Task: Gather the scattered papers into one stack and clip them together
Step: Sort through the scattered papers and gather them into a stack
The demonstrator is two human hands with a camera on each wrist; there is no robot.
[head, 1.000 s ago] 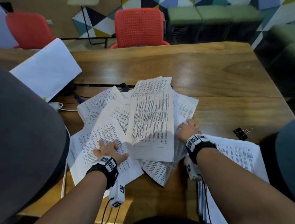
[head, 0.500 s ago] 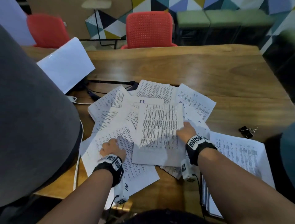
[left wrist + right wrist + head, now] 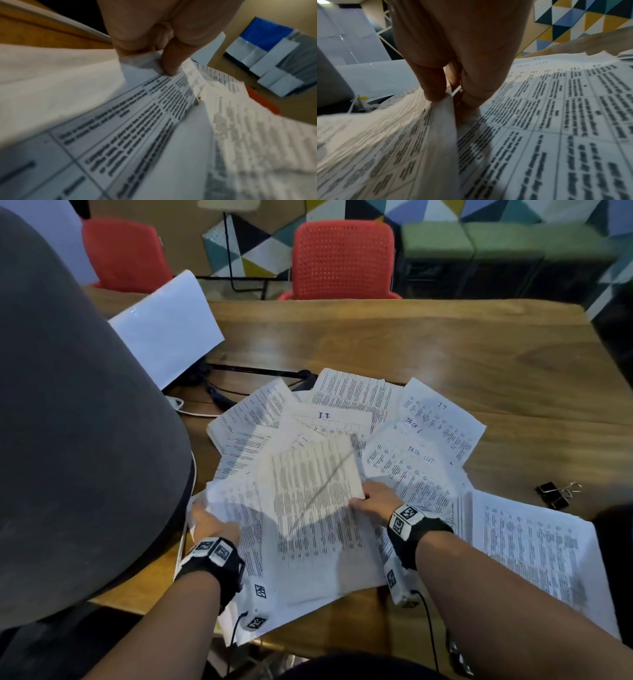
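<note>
Dim indoor lighting with a bluish cast. Soft shadows of both forearms across the papers (image 3: 318, 529); faint sheen on the desk (image 3: 445, 344). Barrel distortion bending edges in all 3 views. Motion blur on the lifted sheet (image 3: 308, 470); near print smeared, backgrounds unfocused in both wrist views.

R hand (image 3: 457, 54) pinches sheet edge (image 3: 443, 121) over printed papers (image 3: 556, 121).

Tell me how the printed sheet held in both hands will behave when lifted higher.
The printed sheet will probably flop: it already bows between the left hand and right hand. It looks light. Loose papers beneath may slide.
</note>
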